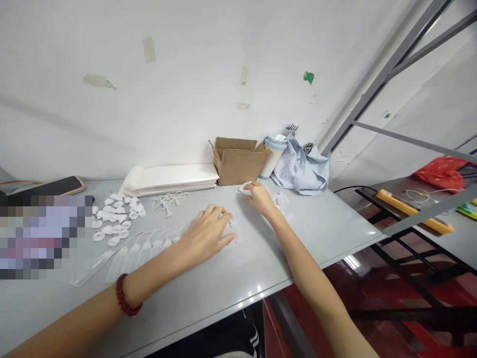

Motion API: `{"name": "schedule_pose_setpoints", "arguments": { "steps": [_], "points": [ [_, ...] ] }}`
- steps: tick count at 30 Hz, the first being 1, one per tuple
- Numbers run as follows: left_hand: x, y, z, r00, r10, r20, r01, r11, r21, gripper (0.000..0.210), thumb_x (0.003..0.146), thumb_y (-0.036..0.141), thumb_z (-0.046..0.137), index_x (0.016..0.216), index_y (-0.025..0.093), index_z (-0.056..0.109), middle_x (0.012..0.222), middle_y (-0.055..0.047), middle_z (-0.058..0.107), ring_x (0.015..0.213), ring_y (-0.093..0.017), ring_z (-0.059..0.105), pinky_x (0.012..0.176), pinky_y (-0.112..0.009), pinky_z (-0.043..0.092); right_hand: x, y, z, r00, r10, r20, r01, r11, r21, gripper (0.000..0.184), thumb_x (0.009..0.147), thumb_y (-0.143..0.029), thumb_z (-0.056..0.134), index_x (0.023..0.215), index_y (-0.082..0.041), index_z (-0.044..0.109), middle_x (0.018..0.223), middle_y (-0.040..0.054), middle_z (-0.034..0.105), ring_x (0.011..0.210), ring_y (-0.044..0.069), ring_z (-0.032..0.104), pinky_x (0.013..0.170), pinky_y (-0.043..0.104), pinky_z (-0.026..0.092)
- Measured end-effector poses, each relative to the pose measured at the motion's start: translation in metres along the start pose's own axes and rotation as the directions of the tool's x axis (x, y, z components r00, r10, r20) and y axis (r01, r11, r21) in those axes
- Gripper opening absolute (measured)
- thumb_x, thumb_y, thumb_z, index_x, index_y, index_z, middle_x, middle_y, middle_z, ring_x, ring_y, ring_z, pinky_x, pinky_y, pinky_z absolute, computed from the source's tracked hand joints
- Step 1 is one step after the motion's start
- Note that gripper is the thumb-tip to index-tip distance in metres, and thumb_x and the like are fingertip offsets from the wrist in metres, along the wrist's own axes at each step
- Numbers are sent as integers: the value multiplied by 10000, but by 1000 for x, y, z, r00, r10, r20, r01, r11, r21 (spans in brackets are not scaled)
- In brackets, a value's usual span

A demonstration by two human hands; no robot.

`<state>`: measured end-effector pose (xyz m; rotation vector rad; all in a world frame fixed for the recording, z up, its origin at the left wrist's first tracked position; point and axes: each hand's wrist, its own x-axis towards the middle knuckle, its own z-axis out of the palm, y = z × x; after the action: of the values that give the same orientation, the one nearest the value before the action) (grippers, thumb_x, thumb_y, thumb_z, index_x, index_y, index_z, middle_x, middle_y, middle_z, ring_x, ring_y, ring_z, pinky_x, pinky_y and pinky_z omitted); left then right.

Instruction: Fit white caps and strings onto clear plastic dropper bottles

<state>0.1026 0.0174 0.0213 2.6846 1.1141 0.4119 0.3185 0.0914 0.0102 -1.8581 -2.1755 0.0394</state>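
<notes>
Head view: row of corded translucent pouches (139, 256), left-front of cardboard box (240, 167), looks done; loose white rings (112, 217) and cords (169, 201) left of box look unused. Your left hand (208, 230) spreads wide, left-front of box; your right hand (261, 198) seems to pinch translucent piece (244, 188) just before box.

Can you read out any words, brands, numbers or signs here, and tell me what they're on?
No text can be read anywhere.
The translucent pieces, cardboard box and lidded cup show no legible print.
The pixelated patch at left is too coarse to read.
The yellow-green item at the right edge is too small to read.
</notes>
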Motion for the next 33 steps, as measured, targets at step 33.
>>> {"name": "schedule_pose_setpoints", "arguments": {
  "steps": [33],
  "points": [
    [-49, -65, -48, 659, -707, -257, 457, 648, -609, 255, 666, 440, 643, 788, 228, 715, 876, -40, 759, 896, -263, 692, 809, -358, 549, -15, -39, 0, 990, -100, -102, 124, 952, 279, 318, 854, -141, 580, 1171, -151, 569, 1091, 106, 670, 999, 205, 620, 860, 340, 492]
  ]
}}
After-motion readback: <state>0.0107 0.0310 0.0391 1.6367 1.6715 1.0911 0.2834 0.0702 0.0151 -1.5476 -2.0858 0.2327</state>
